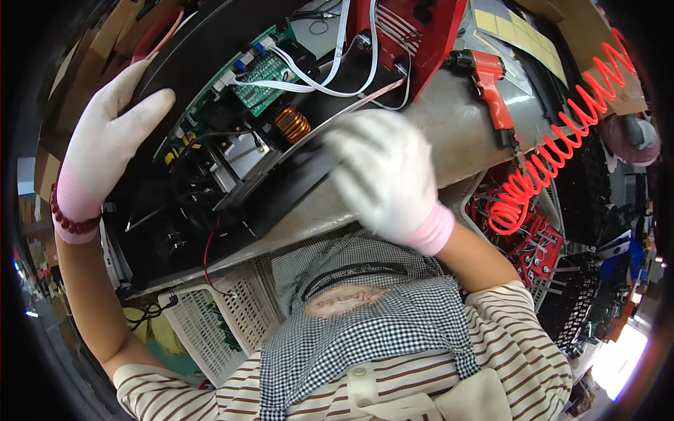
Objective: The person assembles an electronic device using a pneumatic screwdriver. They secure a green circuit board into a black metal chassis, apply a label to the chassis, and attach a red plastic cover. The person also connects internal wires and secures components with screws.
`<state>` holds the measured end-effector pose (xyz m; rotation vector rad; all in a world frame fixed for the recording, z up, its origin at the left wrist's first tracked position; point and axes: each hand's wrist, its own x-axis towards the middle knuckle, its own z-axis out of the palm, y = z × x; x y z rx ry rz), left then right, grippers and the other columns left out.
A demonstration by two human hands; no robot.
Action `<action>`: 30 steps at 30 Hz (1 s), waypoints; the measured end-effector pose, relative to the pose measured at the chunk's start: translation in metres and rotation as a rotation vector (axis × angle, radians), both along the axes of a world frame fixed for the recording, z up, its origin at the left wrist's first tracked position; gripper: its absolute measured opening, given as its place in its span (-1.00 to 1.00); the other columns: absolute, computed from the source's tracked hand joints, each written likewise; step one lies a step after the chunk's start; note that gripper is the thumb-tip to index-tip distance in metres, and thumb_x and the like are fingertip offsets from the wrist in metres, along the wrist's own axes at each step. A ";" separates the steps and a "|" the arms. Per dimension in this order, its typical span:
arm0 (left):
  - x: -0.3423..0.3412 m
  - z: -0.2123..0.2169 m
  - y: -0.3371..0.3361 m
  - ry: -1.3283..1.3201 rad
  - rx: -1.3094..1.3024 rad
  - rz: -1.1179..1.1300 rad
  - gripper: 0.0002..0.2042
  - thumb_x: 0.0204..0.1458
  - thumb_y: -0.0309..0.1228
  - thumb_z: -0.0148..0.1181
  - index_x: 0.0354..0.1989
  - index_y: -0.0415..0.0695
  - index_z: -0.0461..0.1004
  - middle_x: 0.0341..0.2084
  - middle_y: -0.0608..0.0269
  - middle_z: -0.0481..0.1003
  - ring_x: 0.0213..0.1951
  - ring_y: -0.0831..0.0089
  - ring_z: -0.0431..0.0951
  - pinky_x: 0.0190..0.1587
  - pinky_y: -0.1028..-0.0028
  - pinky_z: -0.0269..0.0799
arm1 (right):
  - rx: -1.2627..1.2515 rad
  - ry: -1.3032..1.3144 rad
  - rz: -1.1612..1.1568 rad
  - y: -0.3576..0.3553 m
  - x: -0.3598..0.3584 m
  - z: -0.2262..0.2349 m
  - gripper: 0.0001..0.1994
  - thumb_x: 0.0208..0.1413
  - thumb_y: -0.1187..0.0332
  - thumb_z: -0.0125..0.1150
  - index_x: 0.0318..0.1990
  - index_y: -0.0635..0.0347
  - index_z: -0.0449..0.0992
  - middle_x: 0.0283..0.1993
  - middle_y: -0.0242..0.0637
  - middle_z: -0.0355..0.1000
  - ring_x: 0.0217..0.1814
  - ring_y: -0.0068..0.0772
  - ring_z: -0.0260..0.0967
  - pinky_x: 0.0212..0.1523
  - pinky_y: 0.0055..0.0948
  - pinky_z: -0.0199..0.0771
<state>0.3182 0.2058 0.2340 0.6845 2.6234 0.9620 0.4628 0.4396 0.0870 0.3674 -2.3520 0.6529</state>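
Observation:
An opened black machine case (203,49) lies tilted on a grey workbench (456,119). Inside it I see a green circuit board (263,74), a copper coil (291,125), white ribbon cables (330,77) and a red inner panel (414,35). My left hand (112,133), in a white glove with a pink cuff and a bead bracelet, rests flat on the case's black outer shell at the left. My right hand (386,172), gloved the same and blurred, presses on the black lower edge plate (288,193) of the case near its front.
A red pneumatic screwdriver (491,88) lies on the bench at the right, its coiled red air hose (554,151) trailing down. White slotted crates (210,323) stand under the bench. A bin of red parts (533,245) sits at the right. Cardboard boxes (583,35) are at the back.

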 end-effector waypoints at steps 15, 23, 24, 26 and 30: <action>-0.008 0.004 0.003 0.033 0.012 -0.146 -0.61 0.15 -0.53 -0.01 0.15 -0.38 0.31 -0.04 0.22 0.47 -0.03 0.54 0.42 0.10 0.53 0.28 | 0.390 -0.422 -0.366 0.057 -0.033 -0.038 -0.89 -0.14 0.45 0.12 -0.46 0.28 0.54 -0.51 -0.13 0.49 -0.47 -0.15 0.54 -0.48 -0.21 0.54; -0.003 0.000 0.007 0.007 0.078 -0.106 -0.56 0.05 -0.63 -0.01 0.16 -0.50 0.25 0.06 -0.02 0.41 0.07 0.39 0.40 0.18 0.47 0.24 | 0.290 -0.590 -0.049 0.089 -0.004 -0.027 -0.86 0.03 0.43 0.08 -0.27 0.15 0.54 -0.19 -0.14 0.42 -0.14 -0.10 0.50 -0.14 -0.18 0.53; -0.003 -0.003 0.000 0.058 0.077 -0.092 -0.55 0.03 -0.64 -0.02 0.15 -0.48 0.26 0.07 -0.02 0.41 0.08 0.37 0.40 0.18 0.45 0.23 | 0.281 -0.603 -0.019 0.087 -0.002 -0.025 -0.86 0.04 0.43 0.08 -0.26 0.15 0.53 -0.19 -0.14 0.40 -0.11 -0.10 0.48 -0.12 -0.17 0.53; -0.001 -0.006 -0.004 0.264 0.077 -0.118 -0.54 -0.01 -0.67 -0.01 0.15 -0.43 0.28 0.08 -0.03 0.39 0.10 0.30 0.39 0.20 0.40 0.22 | 0.183 -0.560 0.080 0.088 0.000 -0.015 -0.87 0.08 0.38 0.09 -0.26 0.18 0.50 -0.23 -0.13 0.37 -0.12 -0.06 0.44 -0.12 -0.15 0.48; 0.024 0.009 0.020 0.755 0.045 -0.378 -0.46 -0.18 -0.72 0.05 0.11 -0.31 0.34 -0.01 -0.03 0.39 0.04 0.13 0.41 0.10 0.33 0.29 | -0.266 -0.332 0.216 0.075 0.004 0.034 -0.79 0.14 0.27 0.14 -0.21 0.23 0.45 -0.26 -0.15 0.33 -0.14 -0.06 0.36 -0.12 -0.22 0.37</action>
